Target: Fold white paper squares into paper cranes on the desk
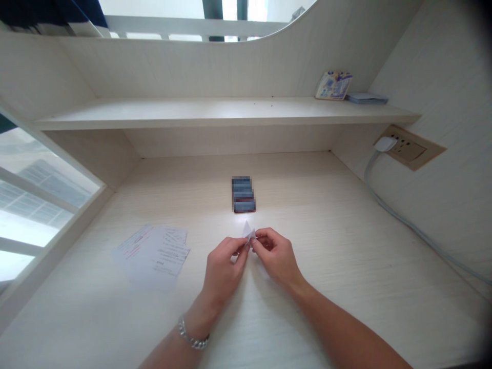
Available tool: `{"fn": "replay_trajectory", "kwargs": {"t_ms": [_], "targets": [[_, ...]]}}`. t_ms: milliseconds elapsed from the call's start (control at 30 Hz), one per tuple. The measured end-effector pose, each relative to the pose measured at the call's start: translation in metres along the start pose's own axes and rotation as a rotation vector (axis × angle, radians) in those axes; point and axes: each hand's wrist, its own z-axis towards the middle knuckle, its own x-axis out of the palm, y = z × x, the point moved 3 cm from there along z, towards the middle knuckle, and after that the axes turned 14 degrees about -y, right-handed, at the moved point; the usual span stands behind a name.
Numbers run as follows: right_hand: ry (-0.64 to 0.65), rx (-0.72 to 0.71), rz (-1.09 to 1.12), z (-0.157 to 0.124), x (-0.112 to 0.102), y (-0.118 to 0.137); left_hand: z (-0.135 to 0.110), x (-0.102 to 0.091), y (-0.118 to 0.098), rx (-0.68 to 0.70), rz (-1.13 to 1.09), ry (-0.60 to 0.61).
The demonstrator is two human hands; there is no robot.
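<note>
Fingers of both hands clamped on a small folded white paper, thumbs and index fingers pinching. Left hand has it from the left and near side, right hand from the right; fingertips of the two very close, whether they touch can't tell. Paper sits between the hands, mid-table, pointed tip sticking up past the fingertips, away from the person; lower part hidden by the fingers. Whether its underside touches the table can't tell. Silver chain bracelet on left wrist.

Just beyond the paper: dark rectangular item, bluish with reddish edging, flat on table, pixelated, identity unclear. Left of left hand, well apart from it: loose white sheets, overlapping, black print plus red marks, text too small to read.

Right side: wall with beige socket plate, white plug in it, grey-white cable running down from the plug along the table's right side toward the near right.

Back: pale shelf above the table. On its right end, printed packet leaning upright, flat bluish stack just beside it. Dark blue fabric at top left.
</note>
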Motion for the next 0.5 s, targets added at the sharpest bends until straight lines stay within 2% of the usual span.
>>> {"fn": "replay_trajectory", "kwargs": {"t_ms": [333,500], "targets": [[0.007,0.004,0.025,0.0013,0.0008,-0.0016,-0.0024,0.0013,0.0033,0.108,0.026,-0.014],[0.01,0.014,0.019,0.0021,0.0,-0.003,-0.0019,0.0013,0.0039,0.118,0.04,-0.002]]}}
